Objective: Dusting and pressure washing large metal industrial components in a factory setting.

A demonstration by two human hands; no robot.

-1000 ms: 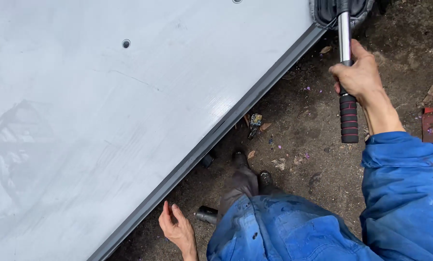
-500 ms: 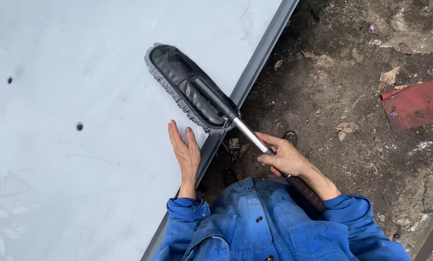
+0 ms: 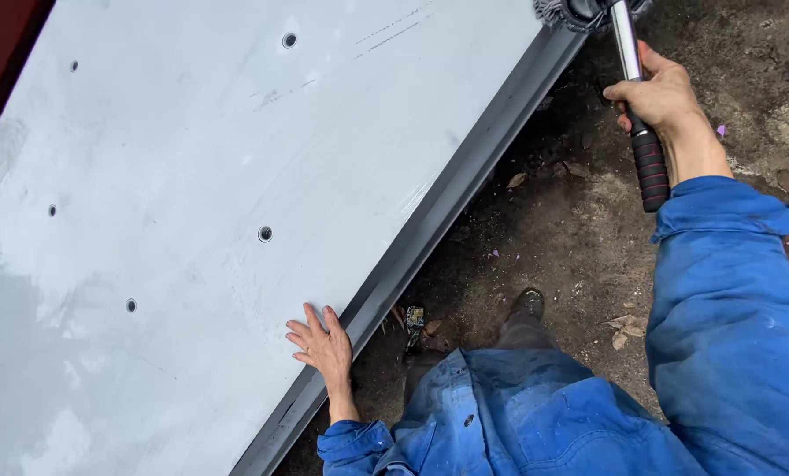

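- At the top right edge of the view, the right hand (image 3: 654,92) was clamped around the metal shaft of a long-handled duster (image 3: 630,53), just above its black ribbed grip; the grey fringed head was cut off by the frame, over the far corner of the panel.
- Compared with 0.5 s earlier, the duster head had moved from the middle of the grey panel (image 3: 192,220) to that far corner, and the right arm had stretched out.
- The left hand (image 3: 322,345) lay flat on the panel beside its dark folded rim, fingers spread and holding nothing; it was already pressed to the sheet 0.5 s earlier.
- The panel was a pale grey sheet with 5 small round holes visible, lying slantwise over dirt ground (image 3: 570,229).
- Below the rim, just right of the left hand, lay 1 small dark rectangular wrapper (image 3: 414,317) with bright print, among dry leaves.
- A red edge showed at the top left corner.
- Blue sleeves (image 3: 729,291) covered both arms.
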